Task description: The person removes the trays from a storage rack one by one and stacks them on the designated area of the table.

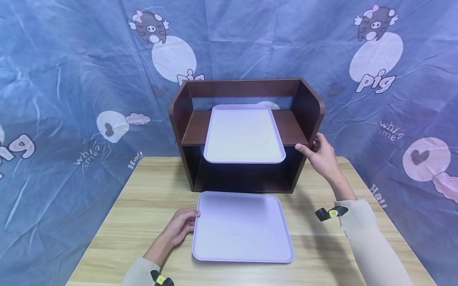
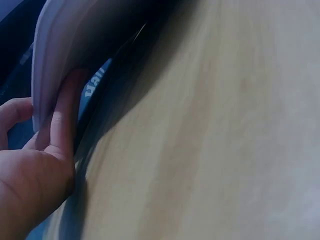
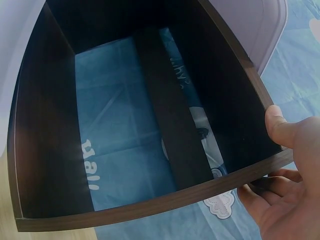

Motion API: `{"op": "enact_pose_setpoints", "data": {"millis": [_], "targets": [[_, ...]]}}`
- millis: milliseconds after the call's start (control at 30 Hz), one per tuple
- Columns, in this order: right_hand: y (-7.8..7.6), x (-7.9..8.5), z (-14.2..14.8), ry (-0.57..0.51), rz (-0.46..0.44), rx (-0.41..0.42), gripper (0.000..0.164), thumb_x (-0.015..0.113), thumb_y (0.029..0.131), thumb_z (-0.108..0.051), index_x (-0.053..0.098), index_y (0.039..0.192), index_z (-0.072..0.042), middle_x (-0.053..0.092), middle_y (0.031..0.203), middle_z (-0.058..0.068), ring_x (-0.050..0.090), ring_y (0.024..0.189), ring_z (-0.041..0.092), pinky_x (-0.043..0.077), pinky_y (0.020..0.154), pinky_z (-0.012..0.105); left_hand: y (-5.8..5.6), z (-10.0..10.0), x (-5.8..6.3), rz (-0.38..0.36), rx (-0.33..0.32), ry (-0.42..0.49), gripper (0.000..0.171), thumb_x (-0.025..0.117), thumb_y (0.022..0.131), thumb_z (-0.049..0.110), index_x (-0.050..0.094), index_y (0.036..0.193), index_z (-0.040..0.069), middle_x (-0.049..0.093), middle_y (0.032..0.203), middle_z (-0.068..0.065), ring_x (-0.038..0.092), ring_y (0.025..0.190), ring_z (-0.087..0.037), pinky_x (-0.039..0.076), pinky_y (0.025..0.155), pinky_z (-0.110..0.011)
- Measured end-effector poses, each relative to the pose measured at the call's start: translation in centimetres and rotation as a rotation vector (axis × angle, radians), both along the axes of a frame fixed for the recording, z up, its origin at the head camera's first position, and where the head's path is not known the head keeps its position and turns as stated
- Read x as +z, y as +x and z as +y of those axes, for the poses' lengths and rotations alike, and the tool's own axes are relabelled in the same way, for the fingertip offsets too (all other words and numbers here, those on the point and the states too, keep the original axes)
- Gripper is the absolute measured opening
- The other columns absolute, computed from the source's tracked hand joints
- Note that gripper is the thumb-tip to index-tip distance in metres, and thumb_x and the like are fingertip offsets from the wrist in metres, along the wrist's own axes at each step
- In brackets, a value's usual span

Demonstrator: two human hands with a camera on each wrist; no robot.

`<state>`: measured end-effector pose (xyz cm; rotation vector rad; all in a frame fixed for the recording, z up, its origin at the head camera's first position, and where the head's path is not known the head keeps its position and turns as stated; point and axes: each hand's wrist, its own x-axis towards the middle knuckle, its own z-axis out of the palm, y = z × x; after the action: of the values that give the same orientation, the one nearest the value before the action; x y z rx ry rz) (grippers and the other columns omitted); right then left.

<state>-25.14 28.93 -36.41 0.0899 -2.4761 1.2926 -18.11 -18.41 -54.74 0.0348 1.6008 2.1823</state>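
Note:
A pale lilac tray is in front of the shelf, over the table. My left hand pinches its left rim, thumb on top; the left wrist view shows the fingers beneath the raised tray edge. Behind it stands a dark brown two-tier shelf unit. My right hand grips the unit's right side panel where the middle board meets it. In the right wrist view the thumb lies on the front edge and the fingers wrap outside. A second lilac tray lies on the middle board, its front end overhanging.
The shelf's lower compartment is open at the front, below the overhanging tray. A light wooden table carries everything. Blue printed cloth hangs behind and along both sides. Black straps sit around both wrists.

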Motion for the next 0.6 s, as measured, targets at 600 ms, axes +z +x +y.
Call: {"op": "enact_pose_setpoints", "data": {"millis": [600], "targets": [[0.0, -0.1, -0.1, -0.015, -0.012, 0.007, 0.074, 0.076, 0.099, -0.042, 0.043, 0.152, -0.001, 0.063, 0.147, 0.026, 0.062, 0.134, 0.04, 0.044, 0.086, 0.005, -0.2, 1.3, 1.8, 0.192, 0.211, -0.624, 0.033, 0.073, 0.091, 0.006, 0.073, 0.116, -0.014, 0.079, 0.092, -0.019, 0.075, 0.068, -0.019, 0.067, 0.063, -0.033]]}}
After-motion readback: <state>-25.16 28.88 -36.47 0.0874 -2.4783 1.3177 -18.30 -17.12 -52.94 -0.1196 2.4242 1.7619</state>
